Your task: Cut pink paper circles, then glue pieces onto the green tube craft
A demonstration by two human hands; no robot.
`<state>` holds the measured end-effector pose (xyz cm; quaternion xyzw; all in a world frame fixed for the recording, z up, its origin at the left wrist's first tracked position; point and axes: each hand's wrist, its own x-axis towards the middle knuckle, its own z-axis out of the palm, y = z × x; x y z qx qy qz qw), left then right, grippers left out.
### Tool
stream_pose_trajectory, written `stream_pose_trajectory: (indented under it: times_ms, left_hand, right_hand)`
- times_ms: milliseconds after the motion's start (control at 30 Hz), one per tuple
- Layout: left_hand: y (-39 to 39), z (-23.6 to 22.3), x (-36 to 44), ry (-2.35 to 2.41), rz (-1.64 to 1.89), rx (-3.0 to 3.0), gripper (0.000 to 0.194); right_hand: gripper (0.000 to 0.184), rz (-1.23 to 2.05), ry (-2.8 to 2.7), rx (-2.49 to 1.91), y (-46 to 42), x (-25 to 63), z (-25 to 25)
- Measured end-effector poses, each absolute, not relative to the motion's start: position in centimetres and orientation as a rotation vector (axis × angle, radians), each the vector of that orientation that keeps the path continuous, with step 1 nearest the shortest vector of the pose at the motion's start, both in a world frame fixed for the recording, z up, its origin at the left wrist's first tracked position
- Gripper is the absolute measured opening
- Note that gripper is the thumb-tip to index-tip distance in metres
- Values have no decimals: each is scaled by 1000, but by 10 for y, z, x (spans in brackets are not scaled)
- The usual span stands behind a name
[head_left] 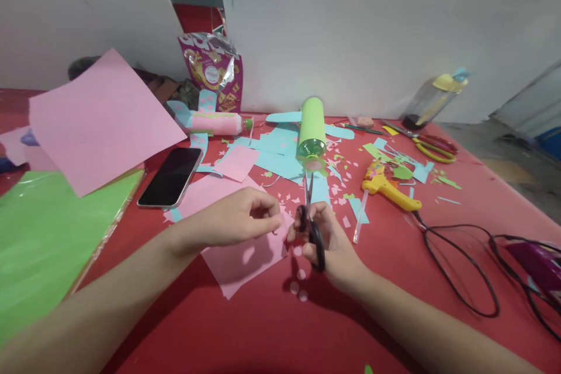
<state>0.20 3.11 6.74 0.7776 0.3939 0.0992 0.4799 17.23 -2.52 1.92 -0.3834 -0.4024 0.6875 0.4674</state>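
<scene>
Forearms [131, 286] span the near red counter [245, 345]. Right of centre, my right hand [335, 245] holds black-handled scissors [312, 230], blades toward the far green cylinder [312, 120]; my left hand [245, 216] curls above pink paper [230, 274], contents indiscernible.

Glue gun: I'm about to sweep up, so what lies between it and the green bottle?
The head view shows small pink scraps and a blue scrap between the glue gun and the green bottle.
</scene>
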Motion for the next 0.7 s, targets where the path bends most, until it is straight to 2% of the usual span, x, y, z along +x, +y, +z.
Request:
stream_pose_trajectory:
  times_ms: [200, 333, 700]
  left_hand:
    - [25, 57, 11, 808, 114, 2017, 22]
    - [23, 53, 12, 802, 96, 2068, 27]
    - [22, 54, 13, 855, 74, 2087, 26]
  right_hand:
    - [47, 1594, -998, -974, -25, 171, 23]
    - [45, 1632, -1033, -981, -26, 171, 23]
    - [45, 1587, -1100, -1004, -25, 172, 22]
